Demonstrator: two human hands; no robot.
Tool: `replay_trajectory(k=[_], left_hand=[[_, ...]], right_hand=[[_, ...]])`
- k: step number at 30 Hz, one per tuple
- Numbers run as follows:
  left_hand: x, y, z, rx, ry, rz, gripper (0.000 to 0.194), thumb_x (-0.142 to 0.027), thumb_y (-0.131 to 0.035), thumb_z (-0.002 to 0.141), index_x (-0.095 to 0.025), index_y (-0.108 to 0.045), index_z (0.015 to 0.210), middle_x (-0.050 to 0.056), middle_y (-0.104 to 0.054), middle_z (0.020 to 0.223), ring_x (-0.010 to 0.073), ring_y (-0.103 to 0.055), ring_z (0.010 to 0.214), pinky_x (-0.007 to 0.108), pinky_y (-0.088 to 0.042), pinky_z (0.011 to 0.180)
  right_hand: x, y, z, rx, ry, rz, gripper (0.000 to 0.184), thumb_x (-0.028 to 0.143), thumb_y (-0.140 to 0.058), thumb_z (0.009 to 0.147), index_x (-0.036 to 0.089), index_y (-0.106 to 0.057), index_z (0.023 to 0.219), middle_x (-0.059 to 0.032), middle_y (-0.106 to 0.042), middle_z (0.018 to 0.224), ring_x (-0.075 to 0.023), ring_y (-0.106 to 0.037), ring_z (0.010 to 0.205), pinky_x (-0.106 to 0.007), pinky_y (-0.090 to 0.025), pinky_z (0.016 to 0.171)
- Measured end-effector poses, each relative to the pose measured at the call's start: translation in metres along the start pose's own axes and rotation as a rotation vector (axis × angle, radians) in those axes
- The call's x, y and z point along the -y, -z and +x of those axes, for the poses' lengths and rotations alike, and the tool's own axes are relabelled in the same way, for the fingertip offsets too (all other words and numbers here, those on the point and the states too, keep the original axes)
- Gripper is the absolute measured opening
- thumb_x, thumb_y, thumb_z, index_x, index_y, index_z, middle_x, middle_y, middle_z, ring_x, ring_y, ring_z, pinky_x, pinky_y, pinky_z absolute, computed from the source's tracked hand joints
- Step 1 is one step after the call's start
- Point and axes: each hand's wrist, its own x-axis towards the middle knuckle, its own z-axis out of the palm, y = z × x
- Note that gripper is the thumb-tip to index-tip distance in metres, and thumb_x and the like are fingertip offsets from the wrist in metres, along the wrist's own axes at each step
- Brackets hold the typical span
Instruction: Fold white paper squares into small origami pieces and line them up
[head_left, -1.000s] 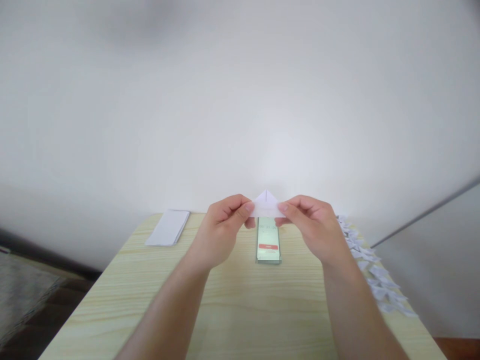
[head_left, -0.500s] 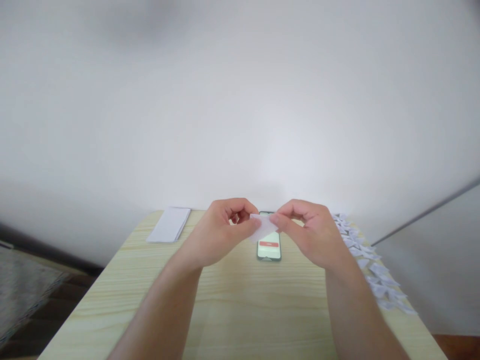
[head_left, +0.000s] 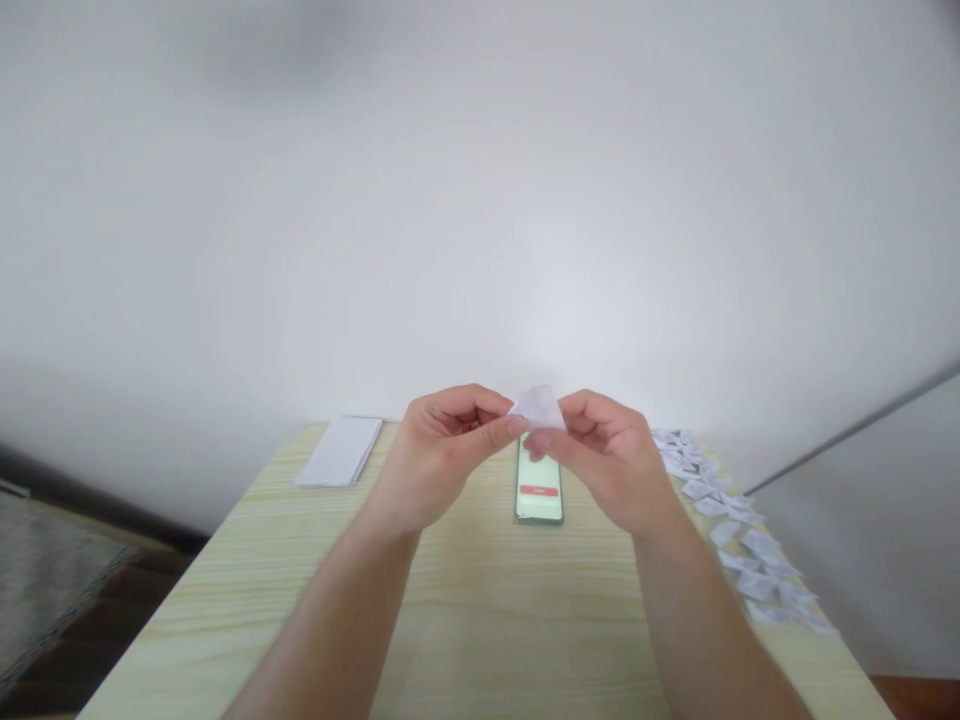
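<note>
A small folded piece of white paper (head_left: 541, 406) is held up between my two hands, above the table. My left hand (head_left: 450, 450) pinches its left corner between thumb and forefinger. The lower right edge is gripped by my right hand (head_left: 604, 450), thumb in front and fingers curled behind. Under the hands lies a phone (head_left: 538, 505) with its screen lit and a red bar across it. My right fingers cover part of the phone's upper end.
A stack of white paper sheets (head_left: 341, 450) lies at the table's back left. Many small folded paper pieces (head_left: 757, 583) spread along the right edge of the wooden table (head_left: 517, 620). A pale wall (head_left: 480, 220) rises right behind the table.
The folded paper has been turned and raised, now pointing up above the fingers rather than hanging below them. Both hands have moved slightly up and to the left.
</note>
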Motion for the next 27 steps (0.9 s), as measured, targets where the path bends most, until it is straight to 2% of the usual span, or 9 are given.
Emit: replay_trajectory(k=[3,6,9,12,16,20,23,27], left_hand=[[-0.001,-0.001,-0.001,-0.028,-0.002,0.092,0.018,-0.036,-0.082,0.083,-0.018,-0.077,0.084,0.004,-0.069,0.077,0.0181,-0.062,0.077,0.031,-0.05,0.07],[-0.004,0.0,-0.004,-0.099,-0.043,0.239,0.025,-0.034,-0.086,0.079,-0.021,-0.078,0.099,0.0,-0.059,0.071,0.0141,-0.054,0.071,0.028,-0.044,0.064],[-0.01,0.001,-0.008,-0.121,-0.082,0.235,0.033,-0.03,-0.085,0.081,-0.026,-0.075,0.111,-0.004,-0.054,0.064,0.0108,-0.048,0.062,0.026,-0.04,0.059],[-0.017,0.0,-0.012,-0.103,-0.068,0.194,0.02,-0.028,-0.08,0.086,-0.025,-0.075,0.106,-0.004,-0.06,0.063,0.0113,-0.054,0.059,0.026,-0.042,0.057],[-0.021,-0.003,-0.015,-0.075,-0.065,0.121,0.004,-0.021,-0.075,0.089,-0.022,-0.074,0.093,0.001,-0.071,0.076,0.0159,-0.067,0.074,0.028,-0.05,0.065],[-0.019,-0.002,-0.016,-0.053,-0.09,0.074,0.013,-0.014,-0.076,0.087,-0.022,-0.073,0.096,0.002,-0.072,0.084,0.0139,-0.065,0.076,0.027,-0.05,0.067],[-0.017,-0.002,-0.015,-0.032,-0.1,0.054,0.016,-0.016,-0.081,0.084,-0.022,-0.073,0.097,0.003,-0.073,0.091,0.0145,-0.065,0.082,0.027,-0.051,0.07],[-0.016,-0.002,-0.015,-0.043,-0.135,0.058,0.012,-0.019,-0.082,0.084,-0.021,-0.074,0.092,0.002,-0.073,0.086,0.0127,-0.064,0.077,0.024,-0.052,0.066]], right_hand=[[0.003,0.0,-0.001,-0.051,0.041,-0.008,0.016,0.035,-0.077,0.09,0.02,-0.07,0.093,-0.0036,-0.078,0.084,-0.0188,-0.073,0.078,-0.034,-0.057,0.075],[0.007,0.0,-0.003,-0.126,0.049,-0.094,0.014,0.032,-0.078,0.088,0.022,-0.071,0.093,-0.0026,-0.078,0.08,-0.0191,-0.073,0.075,-0.032,-0.056,0.069],[0.014,0.0,-0.006,-0.211,0.051,-0.249,0.009,0.03,-0.077,0.088,0.023,-0.073,0.091,0.0012,-0.074,0.066,-0.0171,-0.07,0.063,-0.03,-0.052,0.061],[0.02,-0.005,-0.008,-0.272,0.081,-0.383,0.004,0.028,-0.076,0.088,0.025,-0.075,0.089,0.0036,-0.071,0.057,-0.0149,-0.065,0.054,-0.028,-0.049,0.058],[0.022,-0.01,-0.011,-0.342,0.126,-0.371,0.005,0.022,-0.076,0.085,0.026,-0.076,0.088,0.0017,-0.076,0.065,-0.0177,-0.072,0.061,-0.03,-0.053,0.06],[0.02,-0.009,-0.012,-0.285,0.114,-0.185,0.015,0.018,-0.08,0.081,0.025,-0.075,0.093,-0.0024,-0.081,0.081,-0.0228,-0.077,0.076,-0.036,-0.06,0.071],[0.02,-0.005,-0.012,-0.21,0.098,-0.106,0.016,0.017,-0.081,0.082,0.024,-0.075,0.096,-0.0036,-0.08,0.09,-0.0214,-0.076,0.083,-0.037,-0.06,0.078],[0.021,-0.002,-0.012,-0.145,0.111,-0.029,0.018,0.021,-0.082,0.084,0.024,-0.074,0.1,-0.0036,-0.08,0.091,-0.021,-0.076,0.084,-0.037,-0.06,0.078]])
